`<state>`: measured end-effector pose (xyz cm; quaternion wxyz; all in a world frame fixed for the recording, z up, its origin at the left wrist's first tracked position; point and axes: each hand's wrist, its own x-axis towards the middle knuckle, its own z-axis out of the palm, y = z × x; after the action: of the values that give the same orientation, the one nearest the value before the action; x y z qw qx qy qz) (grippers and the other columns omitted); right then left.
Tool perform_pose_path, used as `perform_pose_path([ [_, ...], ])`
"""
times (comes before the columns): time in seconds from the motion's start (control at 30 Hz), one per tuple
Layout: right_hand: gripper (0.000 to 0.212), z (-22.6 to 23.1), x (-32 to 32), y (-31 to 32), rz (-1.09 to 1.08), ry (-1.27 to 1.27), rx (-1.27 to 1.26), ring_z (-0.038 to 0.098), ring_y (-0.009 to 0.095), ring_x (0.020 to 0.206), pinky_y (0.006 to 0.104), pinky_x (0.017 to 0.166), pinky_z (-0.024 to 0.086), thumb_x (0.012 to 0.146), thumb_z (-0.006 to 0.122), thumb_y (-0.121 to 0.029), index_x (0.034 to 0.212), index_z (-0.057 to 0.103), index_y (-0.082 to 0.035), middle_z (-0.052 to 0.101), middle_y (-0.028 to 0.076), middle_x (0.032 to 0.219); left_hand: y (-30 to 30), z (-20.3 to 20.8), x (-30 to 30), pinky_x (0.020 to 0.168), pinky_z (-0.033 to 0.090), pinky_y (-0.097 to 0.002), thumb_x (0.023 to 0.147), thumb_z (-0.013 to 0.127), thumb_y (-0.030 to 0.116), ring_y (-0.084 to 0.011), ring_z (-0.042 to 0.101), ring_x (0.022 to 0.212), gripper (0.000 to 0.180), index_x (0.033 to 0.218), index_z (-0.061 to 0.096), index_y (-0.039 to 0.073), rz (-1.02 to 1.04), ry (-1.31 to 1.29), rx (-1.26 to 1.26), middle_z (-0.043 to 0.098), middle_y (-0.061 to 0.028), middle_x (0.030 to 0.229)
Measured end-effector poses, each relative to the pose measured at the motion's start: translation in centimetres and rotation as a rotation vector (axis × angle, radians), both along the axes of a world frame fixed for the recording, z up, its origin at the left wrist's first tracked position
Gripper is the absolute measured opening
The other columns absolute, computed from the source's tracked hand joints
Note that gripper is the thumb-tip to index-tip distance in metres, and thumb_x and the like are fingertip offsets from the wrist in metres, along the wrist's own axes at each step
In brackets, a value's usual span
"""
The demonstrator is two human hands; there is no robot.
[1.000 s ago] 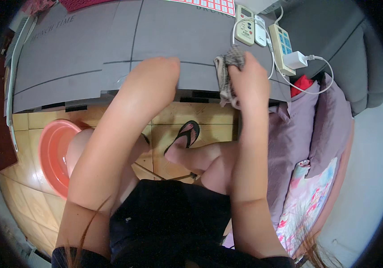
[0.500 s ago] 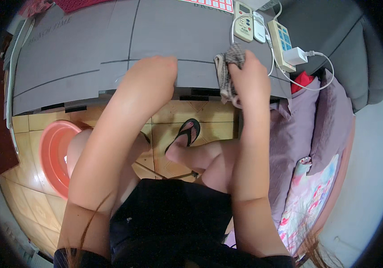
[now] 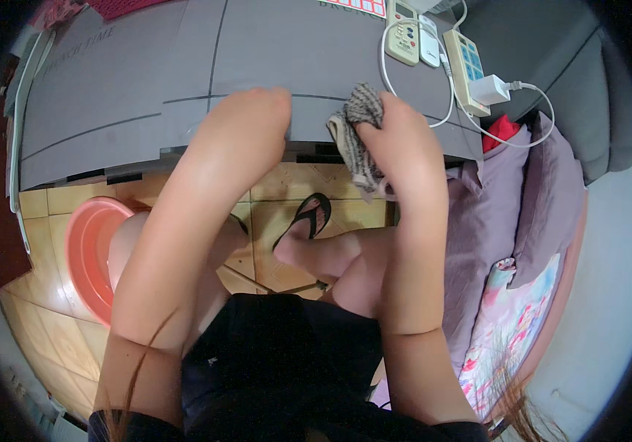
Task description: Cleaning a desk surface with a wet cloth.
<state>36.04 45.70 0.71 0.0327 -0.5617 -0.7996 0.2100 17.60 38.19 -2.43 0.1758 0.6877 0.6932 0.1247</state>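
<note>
In my right hand (image 3: 404,140) is a bunched grey and black patterned cloth (image 3: 360,132). The fingers are closed on it, and its lower end hangs past the near edge of the table. My left hand (image 3: 253,125) is curled into a fist over the same edge, to the left of the cloth. Its back faces up, so whatever the fingers may hold is hidden. Beneath both hands is the grey cover of the table (image 3: 286,59), marked with dark lines.
Remote controls (image 3: 403,33), a power strip (image 3: 465,66) and a white charger (image 3: 490,90) with its cable lie at the table's right. Purple pillows (image 3: 544,199) are piled beyond my right arm. A pink basin (image 3: 84,258) stands on the tiled floor by my leg.
My right hand and the cloth have shifted left and slightly nearer to me along the table edge. My left hand has barely moved.
</note>
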Motion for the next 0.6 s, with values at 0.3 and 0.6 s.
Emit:
perform_pose_path([
  [0.3, 0.021, -0.8, -2.8, -1.8, 0.089, 0.056, 0.117, 0.067, 0.043, 0.082, 0.0512, 0.073, 0.054, 0.08, 0.065, -0.015, 0.095, 0.058, -0.003, 0.068, 0.025, 0.085, 0.2, 1.5, -1.3, 0.075, 0.049, -0.046, 0.076, 0.067, 0.01, -0.041, 0.062, 0.082, 0.023, 0.093, 0.057, -0.002, -0.029, -0.024, -0.05, 0.064, -0.0226, 0.084],
  [0.6, 0.037, -1.1, -1.8, -1.3, -0.005, 1.297, -0.407, 0.062, 0.012, 0.096, 0.0312, 0.089, 0.049, 0.096, 0.062, -0.027, 0.118, 0.061, 0.002, 0.067, 0.004, 0.107, 1.2, 4.2, -1.5, 0.075, 0.048, -0.0295, 0.095, 0.064, 0.032, -0.0118, 0.058, 0.085, 0.039, 0.115, 0.061, -0.001, 0.112, -0.868, -0.167, 0.065, -0.004, 0.095],
])
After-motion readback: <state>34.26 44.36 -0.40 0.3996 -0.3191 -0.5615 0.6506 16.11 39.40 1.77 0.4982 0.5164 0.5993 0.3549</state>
